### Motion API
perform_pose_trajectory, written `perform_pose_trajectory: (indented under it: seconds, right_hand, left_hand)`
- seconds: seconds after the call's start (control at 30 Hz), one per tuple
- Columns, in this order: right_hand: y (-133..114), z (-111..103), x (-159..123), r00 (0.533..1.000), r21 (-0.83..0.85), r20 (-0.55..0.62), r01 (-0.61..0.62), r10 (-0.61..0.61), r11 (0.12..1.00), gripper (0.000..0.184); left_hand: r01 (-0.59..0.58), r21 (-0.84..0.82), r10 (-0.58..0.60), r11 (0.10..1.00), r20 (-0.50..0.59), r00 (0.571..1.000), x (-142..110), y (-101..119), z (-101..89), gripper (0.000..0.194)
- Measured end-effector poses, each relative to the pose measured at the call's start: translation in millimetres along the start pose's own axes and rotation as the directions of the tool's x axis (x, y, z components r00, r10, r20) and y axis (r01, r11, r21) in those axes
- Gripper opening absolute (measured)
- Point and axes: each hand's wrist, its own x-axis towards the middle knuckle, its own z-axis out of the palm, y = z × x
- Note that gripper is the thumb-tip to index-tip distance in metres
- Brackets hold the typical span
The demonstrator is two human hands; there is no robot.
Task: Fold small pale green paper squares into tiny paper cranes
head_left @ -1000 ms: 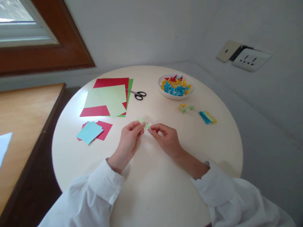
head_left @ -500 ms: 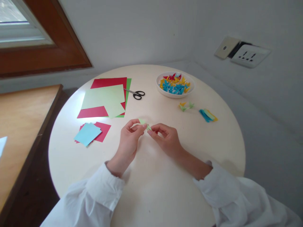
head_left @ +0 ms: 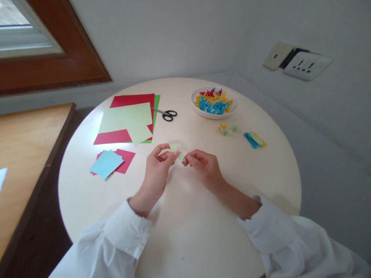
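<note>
Arrangement on the white tabletop, left to right: light-blue paper squares lie on red ones; behind them, a notched pale-green sheet overlies larger sheets, scissors resting at their edge. The left hand pinches a folded green paper above the tabletop's middle. The right hand has its fingertips at the paper's tip; whether they grip it cannot be told. Beyond stand a bowl of folded shapes and, nearer, coloured paper strips.
</note>
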Motion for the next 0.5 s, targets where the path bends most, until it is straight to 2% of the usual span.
perform_pose_trajectory:
  seconds: [0.17, 0.4, 0.5]
  right_hand:
    - [1.9, 1.8, -0.2, 1.000, -0.057, 0.002, -0.015, 0.016, 0.998, 0.016]
    - [1.9, 0.7, 0.0, 0.999, 0.009, 0.036, -0.015, 0.015, 1.000, 0.017]
    - [2.7, 0.1, 1.7, 1.000, -0.020, 0.003, -0.008, 0.008, 1.000, 0.020]
  left_hand:
    - [-0.008, 0.043, 0.008, 0.999, 0.000, 1.000, 0.5, -2.9, -2.2, 0.031]
    - [-0.056, 0.102, 0.051, 0.993, 0.052, 0.997, 0.7, -2.9, -1.8, 0.030]
    - [-0.064, 0.175, 0.061, 0.983, 0.022, 0.998, 1.5, -2.3, -1.7, 0.031]
